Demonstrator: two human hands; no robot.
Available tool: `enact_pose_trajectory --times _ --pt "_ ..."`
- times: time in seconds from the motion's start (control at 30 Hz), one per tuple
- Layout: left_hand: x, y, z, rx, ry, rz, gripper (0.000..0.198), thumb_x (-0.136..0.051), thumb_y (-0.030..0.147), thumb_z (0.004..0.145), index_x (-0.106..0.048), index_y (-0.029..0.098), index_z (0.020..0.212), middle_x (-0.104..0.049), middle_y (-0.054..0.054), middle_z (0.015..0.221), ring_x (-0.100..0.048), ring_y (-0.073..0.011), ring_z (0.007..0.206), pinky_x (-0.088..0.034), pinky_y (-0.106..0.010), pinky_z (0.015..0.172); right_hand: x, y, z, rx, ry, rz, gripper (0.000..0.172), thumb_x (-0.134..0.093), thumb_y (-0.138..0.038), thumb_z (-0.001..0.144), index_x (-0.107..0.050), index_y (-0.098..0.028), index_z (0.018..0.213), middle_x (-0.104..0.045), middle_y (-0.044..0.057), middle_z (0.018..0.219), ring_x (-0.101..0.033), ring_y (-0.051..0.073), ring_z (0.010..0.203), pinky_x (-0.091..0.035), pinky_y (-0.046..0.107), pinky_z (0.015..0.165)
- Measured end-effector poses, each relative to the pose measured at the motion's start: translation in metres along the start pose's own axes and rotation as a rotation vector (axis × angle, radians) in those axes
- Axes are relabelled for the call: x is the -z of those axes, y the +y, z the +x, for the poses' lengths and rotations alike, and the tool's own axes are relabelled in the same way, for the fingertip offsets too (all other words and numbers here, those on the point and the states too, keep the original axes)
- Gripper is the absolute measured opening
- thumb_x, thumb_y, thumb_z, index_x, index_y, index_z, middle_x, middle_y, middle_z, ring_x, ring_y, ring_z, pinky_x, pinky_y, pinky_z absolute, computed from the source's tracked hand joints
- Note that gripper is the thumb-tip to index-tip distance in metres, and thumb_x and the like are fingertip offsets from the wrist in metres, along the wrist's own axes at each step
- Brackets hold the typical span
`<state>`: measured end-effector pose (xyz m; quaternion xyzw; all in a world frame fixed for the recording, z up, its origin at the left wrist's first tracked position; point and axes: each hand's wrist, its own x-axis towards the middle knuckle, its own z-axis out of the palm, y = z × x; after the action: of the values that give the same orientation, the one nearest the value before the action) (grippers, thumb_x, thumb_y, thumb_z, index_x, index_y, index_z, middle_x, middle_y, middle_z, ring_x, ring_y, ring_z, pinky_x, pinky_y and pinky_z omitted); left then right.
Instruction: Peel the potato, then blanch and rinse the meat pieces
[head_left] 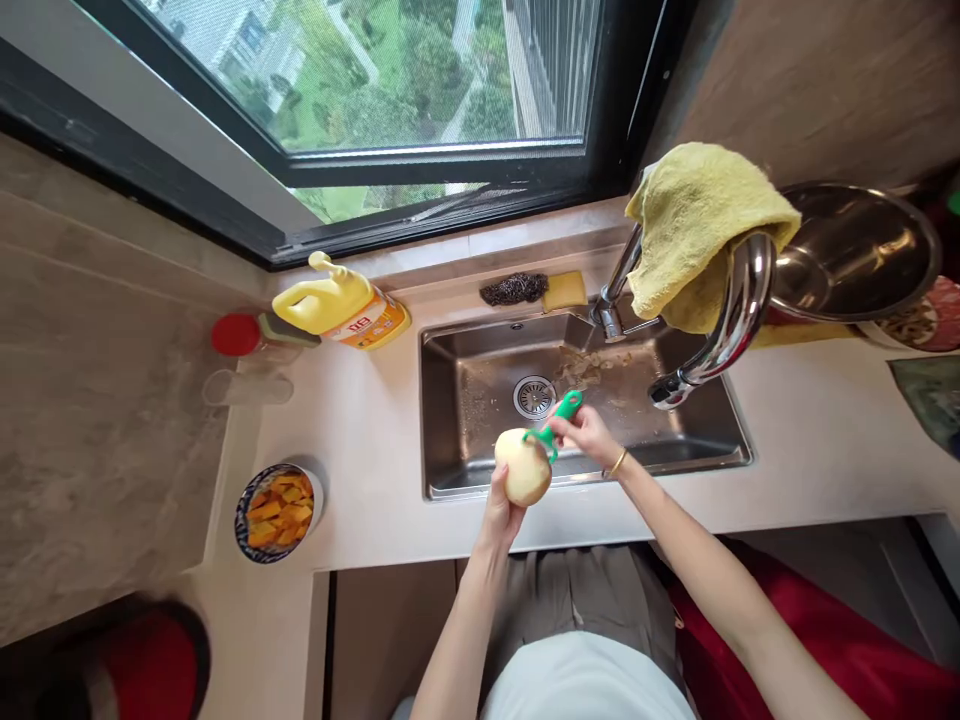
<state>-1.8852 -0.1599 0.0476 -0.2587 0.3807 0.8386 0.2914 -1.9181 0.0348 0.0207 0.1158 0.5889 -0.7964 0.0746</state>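
Note:
My left hand [504, 512] is wrapped round the lower left side of a large, pale, mostly peeled potato [522, 468] at the front rim of the sink. In my right hand [589, 437] is a green peeler [566, 406], its head against the upper right of the potato. Brownish peelings [592, 366] lie in the metal sink [480, 400], behind the peeler and close to the drain [534, 397]. Part of the peeler's handle is hidden by my right fingers.
A chrome faucet [739, 320] draped with a yellow cloth [697, 225] arches over the sink's right side. Left of the sink are a yellow jug [349, 310] and a bowl of orange pieces [281, 510]. A steel basin [855, 250] stands at the right, a scouring pad [514, 290] behind.

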Motion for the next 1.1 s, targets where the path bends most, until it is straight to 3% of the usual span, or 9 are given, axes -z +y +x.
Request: enact_pose_trajectory --times 0.13,0.23,0.3,0.43,0.57,0.63,0.83,0.93,1.1 --pt "0.021 0.003 -0.006 0.007 0.080 -0.016 0.061 -0.068 0.047 0.072 -0.054 0.017 0.123 -0.069 -0.010 0.105 -0.064 -0.0260 0.097 -0.047 -0.039 0.093 0.045 0.022 0.020 -0.031 0.331 -0.205 0.043 -0.072 -0.056 0.059 -0.058 -0.016 0.067 -0.058 0.000 0.054 -0.053 0.013 0.047 -0.044 0.026 0.047" --pt "0.020 0.003 0.000 0.011 0.087 -0.034 0.056 -0.070 0.046 0.070 -0.058 0.016 0.116 -0.068 -0.009 0.106 -0.064 -0.0243 0.097 -0.047 -0.037 0.093 0.040 0.022 0.011 0.031 0.405 -0.209 0.041 -0.072 -0.053 0.062 -0.060 -0.016 0.074 -0.061 0.002 0.060 -0.056 0.015 0.052 -0.047 0.027 0.052" --pt "0.013 0.002 0.006 0.018 0.080 -0.050 0.053 -0.072 0.044 0.068 -0.060 0.015 0.112 -0.069 -0.009 0.106 -0.064 -0.0227 0.097 -0.047 -0.035 0.092 0.019 0.013 -0.005 0.065 0.334 -0.084 0.038 -0.070 -0.051 0.067 -0.059 -0.018 0.081 -0.064 0.002 0.067 -0.057 0.014 0.054 -0.048 0.027 0.054" --pt "-0.003 0.000 0.011 0.040 -0.076 -0.049 0.056 -0.067 0.045 0.073 -0.058 0.011 0.117 -0.067 -0.012 0.109 -0.063 -0.0237 0.097 -0.044 -0.037 0.095 -0.017 -0.014 -0.033 -0.002 -0.002 0.176 0.034 -0.068 -0.048 0.072 -0.056 -0.018 0.083 -0.066 0.001 0.072 -0.053 0.010 0.049 -0.046 0.025 0.048" --pt "-0.009 0.003 0.005 0.106 -0.201 0.036 0.061 -0.063 0.045 0.075 -0.054 0.007 0.122 -0.066 -0.016 0.109 -0.063 -0.0269 0.097 -0.044 -0.040 0.093 -0.015 -0.020 -0.030 -0.058 -0.234 0.184 0.034 -0.070 -0.045 0.072 -0.057 -0.016 0.084 -0.065 0.000 0.069 -0.053 0.009 0.049 -0.046 0.023 0.048" --pt "-0.005 0.005 0.002 0.134 -0.173 0.037 0.061 -0.065 0.044 0.073 -0.054 0.009 0.122 -0.067 -0.015 0.107 -0.064 -0.0276 0.096 -0.043 -0.043 0.095 0.000 -0.012 -0.013 -0.035 -0.207 0.136 0.036 -0.071 -0.046 0.070 -0.059 -0.015 0.084 -0.064 0.000 0.067 -0.054 0.010 0.050 -0.047 0.023 0.048" --pt "0.009 0.006 0.003 0.155 -0.065 -0.082 0.061 -0.066 0.046 0.072 -0.051 0.015 0.122 -0.068 -0.012 0.108 -0.063 -0.0290 0.099 -0.040 -0.049 0.100 0.042 0.003 0.027 0.025 0.268 -0.013 0.045 -0.075 -0.056 0.057 -0.057 -0.016 0.068 -0.061 0.000 0.059 -0.054 0.011 0.046 -0.047 0.023 0.043" --pt "0.002 0.004 0.009 0.162 -0.030 -0.093 0.061 -0.067 0.045 0.072 -0.051 0.015 0.123 -0.068 -0.011 0.105 -0.064 -0.0289 0.098 -0.043 -0.047 0.098 0.021 -0.013 0.004 0.084 0.194 0.033 0.039 -0.073 -0.051 0.065 -0.060 -0.016 0.078 -0.064 0.001 0.066 -0.056 0.011 0.049 -0.049 0.025 0.047" --pt "-0.009 0.001 0.013 0.102 -0.047 -0.051 0.054 -0.062 0.042 0.077 -0.053 0.012 0.120 -0.068 -0.012 0.102 -0.065 -0.0235 0.090 -0.047 -0.040 0.091 -0.020 -0.027 -0.026 0.025 -0.154 0.094 0.030 -0.072 -0.041 0.071 -0.060 -0.017 0.085 -0.062 -0.001 0.067 -0.056 0.011 0.052 -0.050 0.024 0.050"
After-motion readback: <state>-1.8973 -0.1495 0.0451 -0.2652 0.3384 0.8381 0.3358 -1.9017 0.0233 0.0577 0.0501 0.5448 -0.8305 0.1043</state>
